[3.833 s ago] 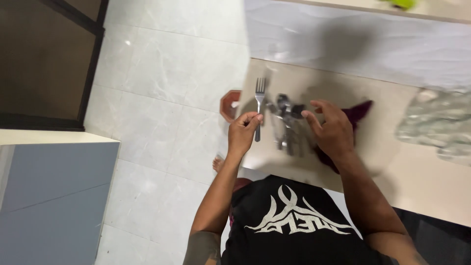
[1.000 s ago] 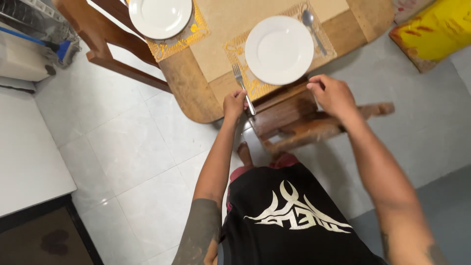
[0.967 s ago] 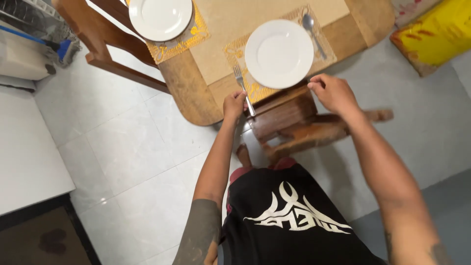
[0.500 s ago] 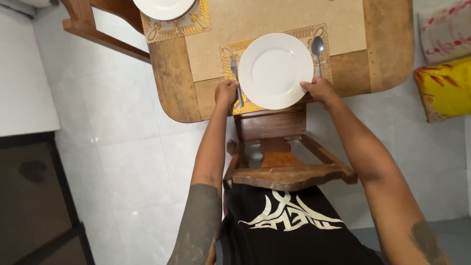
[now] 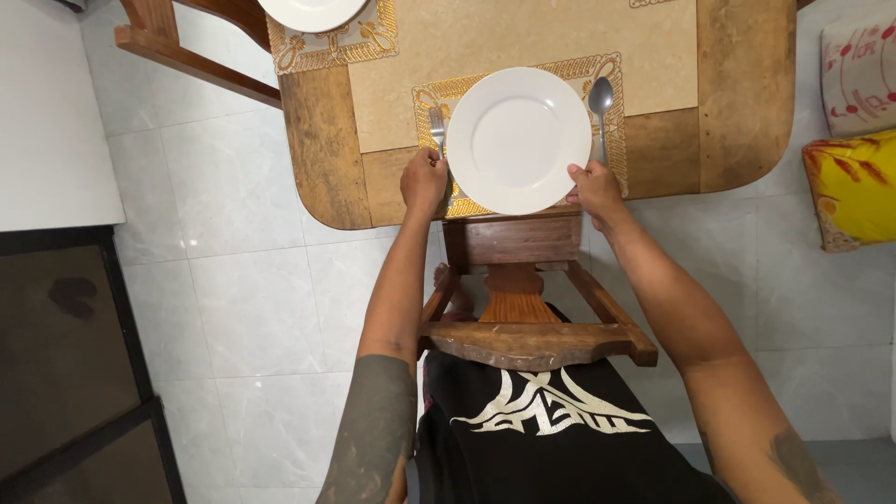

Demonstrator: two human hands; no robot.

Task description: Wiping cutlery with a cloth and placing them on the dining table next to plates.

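Glossy plate point(image 5: 519, 140), metal fork point(image 5: 436, 126), prob. wood table point(image 5: 742, 93).

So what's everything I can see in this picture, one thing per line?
Plate: one, white, on the near placemat, between the two hands.
Second plate: one, white, cut off at the top edge.
Placemats: two, gold-patterned, one under each plate.
Fork: one, silver, left of the near plate.
Spoon: one, silver, right of the near plate.
Table: one, wooden, with a tan centre panel.
Chair: one, wooden, pushed up to the table by the person.
Cushions: two, one yellow and one pale with red, on the right.
Floor: pale tiles.
Left hand: closed on the fork's handle.
Right hand: fingers at the plate's rim.
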